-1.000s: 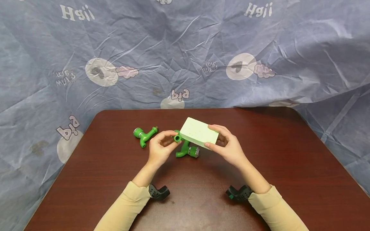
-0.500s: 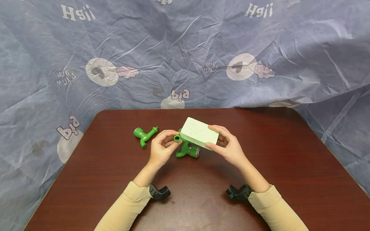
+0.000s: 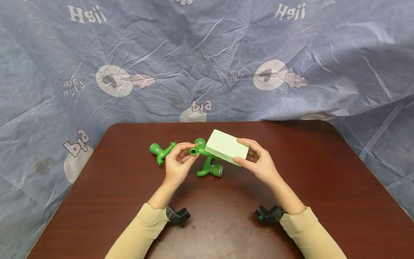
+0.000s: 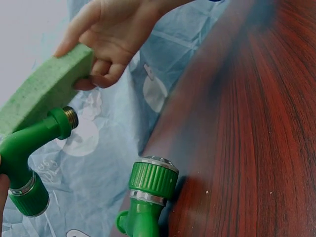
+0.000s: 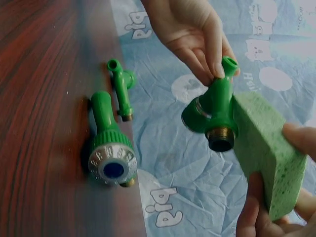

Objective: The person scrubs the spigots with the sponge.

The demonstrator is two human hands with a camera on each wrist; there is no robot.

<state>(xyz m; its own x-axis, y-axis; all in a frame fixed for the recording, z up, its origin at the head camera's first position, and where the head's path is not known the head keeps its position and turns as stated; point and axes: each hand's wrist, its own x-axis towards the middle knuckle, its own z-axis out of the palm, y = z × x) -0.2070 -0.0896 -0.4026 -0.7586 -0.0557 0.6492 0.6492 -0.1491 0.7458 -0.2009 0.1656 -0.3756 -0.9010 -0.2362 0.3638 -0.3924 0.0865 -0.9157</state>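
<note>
My left hand (image 3: 177,163) pinches a green faucet (image 5: 222,101) by its spout end, holding it above the table. Its brass-threaded inlet shows in both wrist views. A pale green sponge (image 3: 227,146) is gripped at its right end by my right hand (image 3: 260,162), thumb on the near side and fingers at the far side. In the right wrist view the sponge (image 5: 269,153) lies right against the held faucet's side. Below them, a second green faucet (image 3: 207,169) with a ribbed knob lies on the table.
Another green faucet (image 3: 160,154) lies on the table to the left, beyond my left hand. The dark red wooden table (image 3: 284,187) meets a wrinkled blue printed cloth (image 3: 207,64) at its back edge. Each wrist wears a black band mount (image 3: 178,216).
The held faucet has shifted slightly left and turned, so its knob now shows beside the sponge. My right hand and the sponge have moved a little right and up.
</note>
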